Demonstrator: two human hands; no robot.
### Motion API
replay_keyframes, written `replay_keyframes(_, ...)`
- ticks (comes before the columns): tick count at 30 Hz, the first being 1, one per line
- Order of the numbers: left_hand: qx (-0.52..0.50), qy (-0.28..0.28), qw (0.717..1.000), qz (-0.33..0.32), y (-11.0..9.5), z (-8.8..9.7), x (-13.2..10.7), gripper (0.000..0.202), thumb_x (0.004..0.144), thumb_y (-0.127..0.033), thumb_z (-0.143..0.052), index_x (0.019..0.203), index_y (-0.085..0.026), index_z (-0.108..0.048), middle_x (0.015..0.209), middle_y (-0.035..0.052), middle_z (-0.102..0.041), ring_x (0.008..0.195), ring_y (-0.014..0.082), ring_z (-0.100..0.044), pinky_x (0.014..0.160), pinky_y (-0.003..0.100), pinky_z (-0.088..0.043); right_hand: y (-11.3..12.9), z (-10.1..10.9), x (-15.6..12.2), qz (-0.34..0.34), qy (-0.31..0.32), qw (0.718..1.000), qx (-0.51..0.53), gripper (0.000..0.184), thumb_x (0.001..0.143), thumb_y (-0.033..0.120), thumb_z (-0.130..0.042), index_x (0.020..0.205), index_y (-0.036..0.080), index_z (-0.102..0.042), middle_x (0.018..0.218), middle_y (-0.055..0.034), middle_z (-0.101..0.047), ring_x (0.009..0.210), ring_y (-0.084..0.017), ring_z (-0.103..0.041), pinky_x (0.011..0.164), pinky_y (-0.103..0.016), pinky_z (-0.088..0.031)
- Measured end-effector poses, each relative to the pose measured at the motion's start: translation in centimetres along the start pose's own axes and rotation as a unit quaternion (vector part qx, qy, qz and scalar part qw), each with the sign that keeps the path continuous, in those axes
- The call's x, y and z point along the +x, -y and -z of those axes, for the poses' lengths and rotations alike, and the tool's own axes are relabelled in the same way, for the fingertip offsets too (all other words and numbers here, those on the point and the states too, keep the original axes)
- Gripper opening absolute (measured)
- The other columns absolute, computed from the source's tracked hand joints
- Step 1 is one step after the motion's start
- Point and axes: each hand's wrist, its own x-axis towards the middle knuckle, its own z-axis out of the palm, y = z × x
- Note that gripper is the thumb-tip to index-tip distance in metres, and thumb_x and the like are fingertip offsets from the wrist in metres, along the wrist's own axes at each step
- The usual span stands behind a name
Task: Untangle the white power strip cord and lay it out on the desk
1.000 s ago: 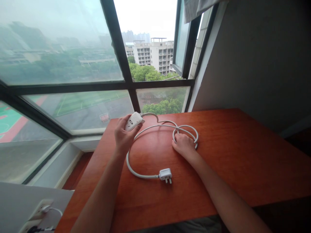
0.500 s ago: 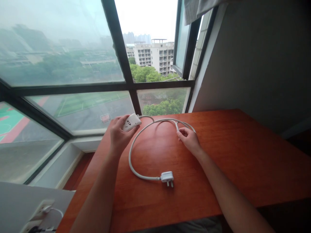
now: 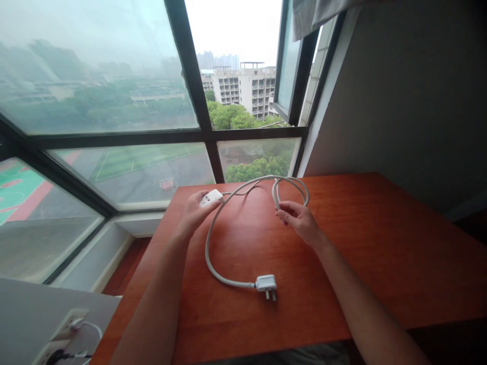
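My left hand [image 3: 194, 214] is closed around a white power strip [image 3: 211, 198], its socket holes facing me. From the strip's right end runs a white cable [image 3: 208, 243], which arcs across the tabletop. On the right, the fingers of my right hand [image 3: 299, 219] pinch a bend of this cable, and a loop of it rises behind them. The cable's other end carries a white plug [image 3: 266, 283], lying near the front of the table with its metal pins toward me.
Beneath everything is a reddish-brown wooden table [image 3: 380, 253]. Dark-framed windows [image 3: 152, 137] rise behind it, one pane swung open. A grey wall [image 3: 403, 101] stands at right. Lower left, a wall socket [image 3: 70, 324] has plugs in it.
My left hand has lowered the power strip toward the table and tilted it flatter. My right hand has dropped slightly, and the cable loop above it stands out rounder.
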Motion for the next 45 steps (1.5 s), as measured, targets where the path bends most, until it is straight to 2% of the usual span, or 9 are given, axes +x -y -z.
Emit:
replay_keyframes(4, -0.12, 0.092, 0.988, 0.041, -0.1, 0.5, 0.3, 0.058, 0.072, -0.054, -0.068, 0.114, -0.014, -0.065, 0.112, 0.0141, -0.067, 0.099, 0.0282, -0.063, 0.08, 0.035, -0.05, 0.5, -0.3, -0.3, 0.016, 0.041, 0.999, -0.012, 0.03, 0.077, 0.043, -0.067, 0.093, 0.018, -0.068, 0.074, -0.0014, -0.063, 0.057, -0.011, -0.051, 0.053, -0.025, -0.043)
replay_keyframes(11, -0.082, 0.048, 0.995, 0.041, -1.5, 0.5, 3.1, 0.067, 0.065, -0.05, -0.074, 0.12, -0.014, -0.061, 0.097, 0.0113, -0.07, 0.085, 0.0246, -0.066, 0.074, 0.034, -0.052, 1.2, -1.6, -1.1, 0.105, 0.134, 0.982, -0.083, 0.023, 0.084, 0.037, -0.063, 0.092, 0.017, -0.069, 0.082, -0.0049, -0.065, 0.069, -0.014, -0.057, 0.059, -0.024, -0.045)
replay_keyframes(15, -0.069, 0.175, 0.982, -0.006, -3.1, -0.3, 4.9, 0.062, 0.061, -0.046, -0.077, 0.113, -0.014, -0.064, 0.102, 0.0107, -0.069, 0.084, 0.0227, -0.066, 0.073, 0.031, -0.052, 1.1, -2.4, -1.4, 0.158, 0.165, 0.965, -0.129, 0.019, 0.086, 0.032, -0.062, 0.094, 0.017, -0.07, 0.082, -0.0052, -0.065, 0.071, -0.014, -0.058, 0.06, -0.024, -0.044)
replay_keyframes(20, -0.085, 0.354, 0.931, -0.004, -4.9, -1.6, 6.0, 0.052, 0.065, -0.042, -0.077, 0.107, -0.013, -0.067, 0.085, 0.0076, -0.068, 0.078, 0.0202, -0.065, 0.071, 0.031, -0.053, 1.0, -2.7, -1.4, 0.171, 0.152, 0.964, -0.139, 0.017, 0.086, 0.03, -0.062, 0.094, 0.018, -0.071, 0.083, -0.0057, -0.067, 0.07, -0.014, -0.06, 0.06, -0.023, -0.046)
replay_keyframes(26, -0.143, 0.453, 0.88, -0.025, -6.7, -3.5, 5.3, 0.043, 0.068, -0.036, -0.078, 0.104, -0.014, -0.068, 0.096, 0.0074, -0.068, 0.094, 0.0218, -0.063, 0.085, 0.031, -0.049, 0.3, -3.1, -1.2, 0.198, 0.117, 0.961, -0.151, 0.017, 0.084, 0.026, -0.063, 0.097, 0.019, -0.071, 0.089, -0.0065, -0.068, 0.071, -0.014, -0.061, 0.061, -0.024, -0.048)
replay_keyframes(29, -0.196, 0.489, 0.849, 0.023, -6.7, -4.5, 4.6, 0.039, 0.072, -0.04, -0.075, 0.1, -0.013, -0.069, 0.097, 0.0105, -0.069, 0.098, 0.0248, -0.062, 0.087, 0.034, -0.048, -0.2, -3.4, -1.0, 0.206, 0.107, 0.958, -0.169, 0.019, 0.084, 0.024, -0.062, 0.1, 0.021, -0.071, 0.092, -0.0068, -0.069, 0.077, -0.016, -0.062, 0.067, -0.026, -0.049)
replay_keyframes(32, -0.256, 0.506, 0.819, 0.086, -6.4, -5.0, 3.9, 0.047, 0.081, -0.053, -0.062, 0.101, -0.011, -0.069, 0.1, 0.0148, -0.069, 0.1, 0.0275, -0.062, 0.089, 0.038, -0.048, -0.6, -3.7, -0.9, 0.194, 0.111, 0.953, -0.202, 0.022, 0.084, 0.02, -0.061, 0.103, 0.023, -0.071, 0.095, -0.0065, -0.069, 0.084, -0.018, -0.063, 0.074, -0.029, -0.049)
replay_keyframes(35, -0.268, 0.495, 0.823, 0.08, -6.4, -5.0, 3.4, 0.055, 0.085, -0.059, -0.054, 0.105, -0.009, -0.068, 0.105, 0.0171, -0.068, 0.102, 0.0279, -0.062, 0.092, 0.039, -0.047, -1.0, -3.9, -0.8, 0.173, 0.124, 0.947, -0.24, 0.021, 0.083, 0.017, -0.06, 0.099, 0.023, -0.072, 0.092, -0.0052, -0.07, 0.082, -0.018, -0.063, 0.074, -0.029, -0.048)
replay_keyframes(45, -0.181, 0.498, 0.848, 0.001, -6.6, -5.2, 2.8, 0.051, 0.072, -0.038, -0.076, 0.116, -0.014, -0.065, 0.11, 0.0125, -0.068, 0.105, 0.0262, -0.061, 0.093, 0.037, -0.046, -1.0, -4.5, -0.8, 0.02, 0.099, 0.975, -0.196, 0.017, 0.079, 0.026, -0.064, 0.092, 0.018, -0.073, 0.081, -0.0037, -0.07, 0.07, -0.017, -0.062, 0.066, -0.027, -0.044)
